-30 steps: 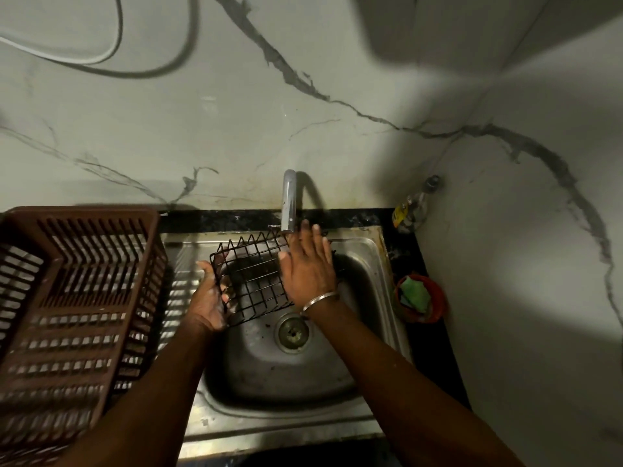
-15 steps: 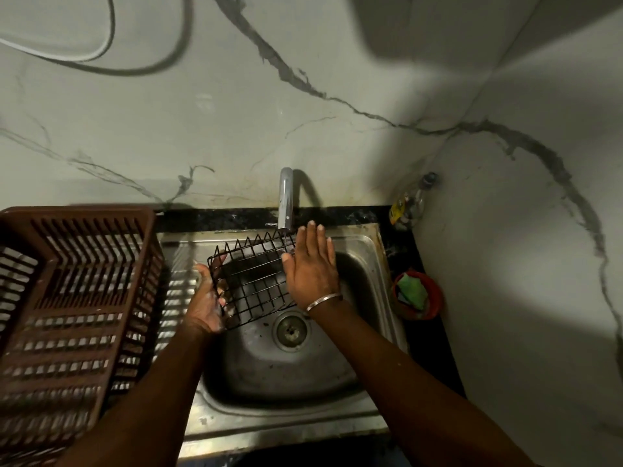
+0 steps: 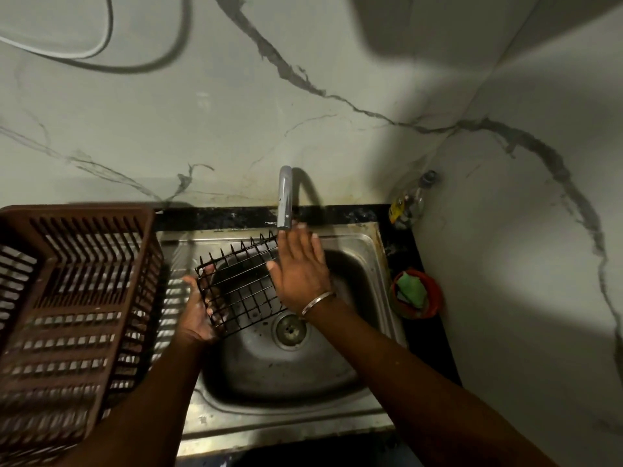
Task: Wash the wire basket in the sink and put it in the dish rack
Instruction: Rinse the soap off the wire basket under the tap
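Note:
A black wire basket [image 3: 241, 284] is held tilted over the steel sink [image 3: 364, 251], below the tap [image 3: 285, 197]. My left hand [image 3: 199, 313] grips its left edge, fingers curled through the wires. My right hand [image 3: 300, 267], with a metal bangle on the wrist, lies flat with straight fingers against the basket's right side, fingertips just under the tap's spout. The brown plastic dish rack [image 3: 67, 298] stands on the drainboard to the left of the sink.
A drain [image 3: 290, 330] sits in the middle of the basin. A red bowl with a green scrub pad [image 3: 415, 293] stands on the black counter at right. A bottle [image 3: 409, 202] stands in the back right corner. Marble walls enclose the back and right.
My right hand has slid a little along the basket towards the tap. The basket and my left hand have barely moved.

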Available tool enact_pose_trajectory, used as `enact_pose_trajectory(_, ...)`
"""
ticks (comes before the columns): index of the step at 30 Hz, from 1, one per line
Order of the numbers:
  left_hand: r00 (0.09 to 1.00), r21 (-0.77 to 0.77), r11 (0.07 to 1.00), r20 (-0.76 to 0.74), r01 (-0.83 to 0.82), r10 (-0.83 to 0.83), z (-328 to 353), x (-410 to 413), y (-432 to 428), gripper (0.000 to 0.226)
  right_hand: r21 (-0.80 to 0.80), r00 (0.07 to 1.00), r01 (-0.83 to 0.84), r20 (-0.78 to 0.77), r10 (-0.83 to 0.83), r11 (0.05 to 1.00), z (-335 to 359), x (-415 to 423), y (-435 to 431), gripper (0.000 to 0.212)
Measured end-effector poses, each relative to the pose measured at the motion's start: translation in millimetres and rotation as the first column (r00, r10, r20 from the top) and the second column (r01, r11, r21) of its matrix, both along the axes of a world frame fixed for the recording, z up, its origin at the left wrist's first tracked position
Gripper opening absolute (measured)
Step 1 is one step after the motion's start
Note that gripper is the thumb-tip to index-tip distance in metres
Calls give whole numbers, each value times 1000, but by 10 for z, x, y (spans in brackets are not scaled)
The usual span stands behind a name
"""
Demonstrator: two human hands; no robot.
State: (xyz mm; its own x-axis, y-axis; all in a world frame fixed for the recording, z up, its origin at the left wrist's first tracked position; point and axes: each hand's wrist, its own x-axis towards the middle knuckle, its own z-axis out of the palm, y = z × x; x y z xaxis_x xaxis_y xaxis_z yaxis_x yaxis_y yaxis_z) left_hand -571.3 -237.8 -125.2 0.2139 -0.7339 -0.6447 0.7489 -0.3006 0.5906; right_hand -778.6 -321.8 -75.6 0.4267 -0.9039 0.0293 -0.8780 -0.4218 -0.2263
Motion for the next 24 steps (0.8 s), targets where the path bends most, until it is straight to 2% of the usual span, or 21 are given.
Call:
enact_pose_trajectory(1, 1000, 2, 1000, 11, -1, 1, -13, -2, 3, 63, -18, 998, -58, -1, 58, 998, -14, 15, 24, 72)
enact_pose_trajectory(2, 1000, 3, 1000, 8, 7, -7, 16, -22, 1, 61, -15, 999, -45, 1, 45, 999, -27, 15, 22, 71)
enact_pose_trajectory(4, 999, 28, 999, 34, 21, -22, -40, 7, -3, 56, 6, 997, 79, 7, -79, 997, -50, 32, 2, 72)
enact_pose_trajectory(5, 998, 50, 999, 57, 20, -23, -119, 47, 34, 56, 4, 997, 79, 4, -79, 997, -68, 65, 44, 74)
enact_pose_trajectory(8, 994, 50, 999, 103, 21, -26, -294, 102, 80, 67, -73, 994, -107, -9, 106, 992, -136, 103, 144, 73)
enact_pose_trajectory(12, 998, 47, 999, 55, 19, -22, -86, -7, 90, 51, 3, 997, 75, -1, -75, 997, -110, 53, 57, 73)
enact_pose_trajectory(15, 997, 85, 996, 67, 24, -30, -103, -23, 98, 54, -36, 995, -93, -28, 92, 995, -112, 121, 135, 73)
enact_pose_trajectory(16, 997, 77, 996, 63, 36, -41, -132, -17, 78, 56, -28, 996, -89, -21, 88, 996, -106, 113, 107, 72)
enact_pose_trajectory(19, 990, 60, 995, 115, 78, -84, -67, -23, 48, 61, 8, 998, 62, -8, -62, 998, -78, 98, -2, 74)
enact_pose_trajectory(22, 983, 79, 994, 165, 73, -85, -93, -21, 28, 62, -22, 991, -132, 0, 133, 991, -47, 149, 42, 71)
enact_pose_trajectory(24, 982, 59, 995, 167, 83, -91, -58, -59, -19, 64, 15, 999, -35, 34, 34, 999, -30, 147, -15, 70)
